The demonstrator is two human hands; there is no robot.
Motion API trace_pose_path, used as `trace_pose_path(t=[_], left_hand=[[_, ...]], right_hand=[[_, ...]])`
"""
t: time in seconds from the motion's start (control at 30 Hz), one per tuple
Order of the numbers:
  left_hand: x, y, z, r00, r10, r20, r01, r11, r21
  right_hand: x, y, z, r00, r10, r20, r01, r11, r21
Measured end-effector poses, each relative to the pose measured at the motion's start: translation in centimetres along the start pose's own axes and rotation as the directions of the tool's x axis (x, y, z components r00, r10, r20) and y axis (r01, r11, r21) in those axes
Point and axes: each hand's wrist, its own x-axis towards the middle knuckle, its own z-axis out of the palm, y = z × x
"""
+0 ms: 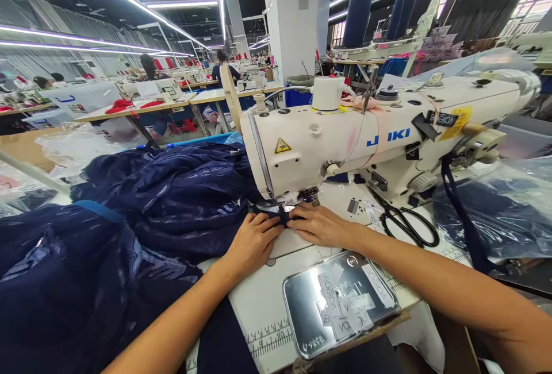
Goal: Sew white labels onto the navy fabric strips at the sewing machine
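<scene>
My left hand [255, 237] presses its fingertips on a narrow piece of navy fabric [282, 215] just in front of the sewing machine's [310, 138] needle area. From the other side, my right hand [321, 224] grips the same fabric with fingers together, close to the presser foot. The two hands nearly meet, and the fingertips partly hide the fabric. A large heap of navy garments [172, 190] with pale printed patches lies left of the machine and runs down over the table's left side.
Black-handled scissors [411, 226] lie right of my right hand. A metal tin lid [302, 311] with white labels sits near the table's front edge. A plastic bag of navy cloth [495, 207] is at right. Thread cones [356, 20] stand behind; other people work at distant tables.
</scene>
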Motion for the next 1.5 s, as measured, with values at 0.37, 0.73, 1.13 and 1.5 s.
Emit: trace_pose_path(t=[0.37, 0.73, 1.13, 1.5], left_hand=[[0.2, 0.1, -0.1, 0.999, -0.029, 0.034, 0.028, 0.999, 0.022], [0.8, -0.5, -0.4, 0.991, -0.084, 0.103, 0.082, 0.996, 0.022], [1.5, -1.8, 0.6, 0.994, -0.106, 0.024, 0.105, 0.993, 0.053], [1.4, 1.0, 0.0, 0.955, -0.277, -0.111, 0.298, 0.873, 0.387]], right_hand=[[0.0, 0.0, 0.4, 1.0, 0.013, 0.025, -0.012, 0.999, -0.031], [0.7, -0.5, 0.3, 0.994, 0.059, 0.097, -0.041, 0.984, -0.174], [0.3, 0.7, 0.6, 0.978, 0.174, 0.119, -0.167, 0.984, -0.061], [1.3, -0.2, -0.6, 0.945, 0.26, 0.197, -0.219, 0.953, -0.21]])
